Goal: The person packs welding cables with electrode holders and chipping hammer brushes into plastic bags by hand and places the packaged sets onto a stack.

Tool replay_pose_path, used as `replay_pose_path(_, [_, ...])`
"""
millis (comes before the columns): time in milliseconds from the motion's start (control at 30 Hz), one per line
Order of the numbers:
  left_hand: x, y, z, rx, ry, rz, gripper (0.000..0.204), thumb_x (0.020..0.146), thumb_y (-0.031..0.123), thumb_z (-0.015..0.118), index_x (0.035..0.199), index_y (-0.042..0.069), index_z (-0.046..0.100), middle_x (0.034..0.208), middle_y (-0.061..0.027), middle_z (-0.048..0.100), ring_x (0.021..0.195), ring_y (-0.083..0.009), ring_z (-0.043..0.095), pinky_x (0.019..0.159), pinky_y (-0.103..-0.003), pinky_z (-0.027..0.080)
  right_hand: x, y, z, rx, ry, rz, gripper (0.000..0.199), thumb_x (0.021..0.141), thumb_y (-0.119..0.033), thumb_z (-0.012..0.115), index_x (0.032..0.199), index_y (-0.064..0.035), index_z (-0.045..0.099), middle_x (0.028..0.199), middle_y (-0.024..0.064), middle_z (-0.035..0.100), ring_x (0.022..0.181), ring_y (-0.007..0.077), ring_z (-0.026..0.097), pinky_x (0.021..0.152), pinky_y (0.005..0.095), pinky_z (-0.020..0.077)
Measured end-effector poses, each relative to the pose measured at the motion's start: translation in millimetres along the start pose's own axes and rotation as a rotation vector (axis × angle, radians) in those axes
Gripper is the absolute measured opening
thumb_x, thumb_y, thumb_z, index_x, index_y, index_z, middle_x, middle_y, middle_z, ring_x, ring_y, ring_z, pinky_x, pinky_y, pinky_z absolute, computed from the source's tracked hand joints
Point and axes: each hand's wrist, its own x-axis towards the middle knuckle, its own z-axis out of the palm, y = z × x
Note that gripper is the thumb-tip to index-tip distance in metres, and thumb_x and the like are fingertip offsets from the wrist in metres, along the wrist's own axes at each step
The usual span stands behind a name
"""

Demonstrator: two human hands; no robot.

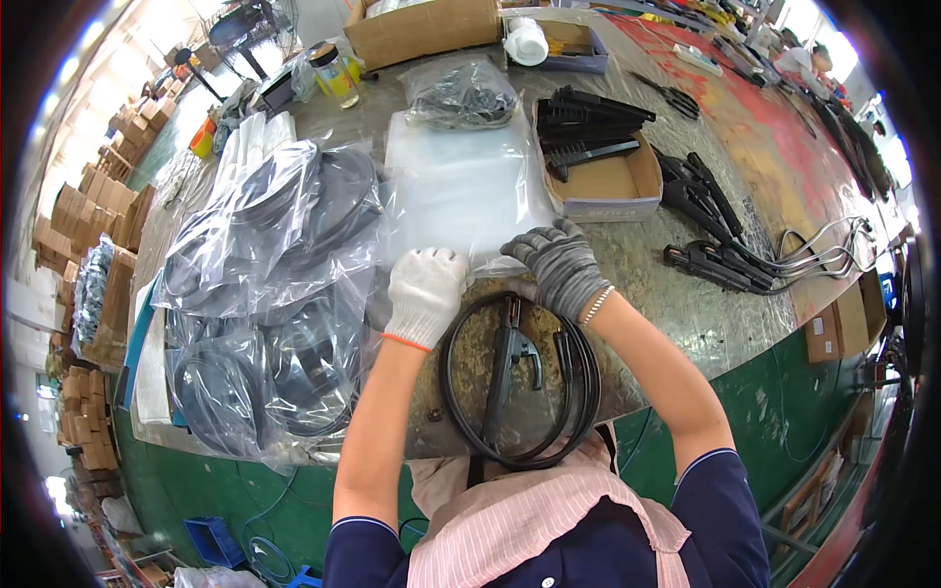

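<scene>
My left hand (429,292), in a white knit glove with an orange cuff edge, has its fingers curled over the near edge of a stack of clear plastic bags (461,186). At the stack's near right corner, my right hand (561,269), in a grey glove, pinches the bag edge. The fingertips of both hands are partly hidden. Just below the hands lies a coiled black cable (448,392) with a black welding electrode holder (508,358) inside the loop, close to the table's front edge.
Bagged black cable coils (274,255) are heaped on the left. An open box (618,186) with black holders stands right of the stack, beside loose black holders (716,265) with grey cables. Behind are a bagged bundle (461,93), a bottle (335,76) and a cardboard carton (421,34).
</scene>
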Motion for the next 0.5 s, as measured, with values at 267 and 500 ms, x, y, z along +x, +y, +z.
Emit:
replay_pose_path(267, [-12.5,9.8,-19.1,-0.12,0.105,-0.055,0.027,0.071,0.029,0.076,0.091,0.015,0.067,0.089,-0.0056,0.066,0.089,-0.0254,0.063,0.08,-0.039,0.049,-7.1,30.8,-6.9,-0.149,0.008,0.16,0.019,0.088,-0.023,0.051,0.098,-0.0156,0.065,0.096,0.0069,0.067,0.094,0.0234,0.065,0.089,0.0428,0.0457])
replay_pose_path(500, [-6.3,44.7,-3.6,-0.028,0.373,0.253,0.03,0.075,0.013,0.067,0.104,0.02,0.065,0.117,-0.0083,0.057,0.112,-0.0314,0.053,0.093,-0.045,0.047,-7.2,26.0,-3.7,-0.162,0.254,0.072,0.017,0.079,-0.027,0.063,0.091,-0.0153,0.063,0.09,0.0049,0.063,0.085,0.0228,0.062,0.078,0.0398,0.0468])
